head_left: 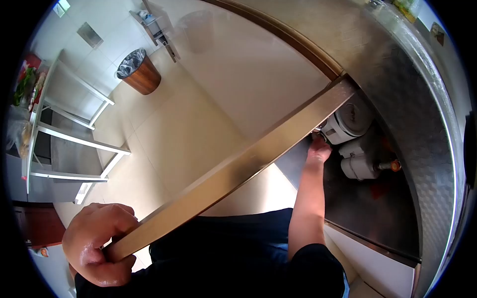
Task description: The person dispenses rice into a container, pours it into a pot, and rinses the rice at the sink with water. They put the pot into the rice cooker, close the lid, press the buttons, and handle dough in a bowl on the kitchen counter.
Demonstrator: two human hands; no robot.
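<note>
My left hand (102, 243) is closed around the free edge of an open cabinet door (233, 171), which has a gold-coloured frame and a glossy pale panel. My right hand (319, 150) reaches into the cabinet, beside a white lidded container (352, 124). Its fingers look curled at a small shiny part near the container's side; what they hold is too small to make out. Behind it lies a second white appliance-like object (358, 163) with an orange-ringed end (395, 165).
The cabinet's dark floor (362, 203) lies under a textured metal countertop (432, 164). Across the pale tiled floor (154, 144) stands a brown waste bin (141, 74) lined with a bag. A white-framed rack (84, 136) with bagged goods is at the far left.
</note>
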